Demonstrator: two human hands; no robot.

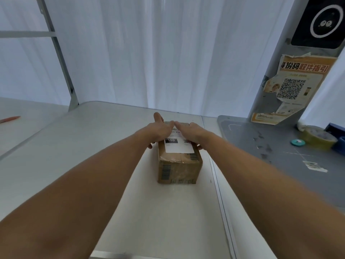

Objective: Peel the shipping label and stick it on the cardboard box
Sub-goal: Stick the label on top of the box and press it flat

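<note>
A small brown cardboard box sits on the white table, a little right of centre. A white shipping label with a black "150" block lies flat on the box's top. My left hand rests palm down on the far left part of the box top and label, thumb hanging over the left side. My right hand lies flat on the far right part, fingers spread over the label's upper edge. Both hands hide the label's far half.
A grey mat lies to the right with rolls of tape, a small teal disc and a blue object. A grey post with an orange QR poster stands behind it. White curtains hang at the back. A red pen lies far left.
</note>
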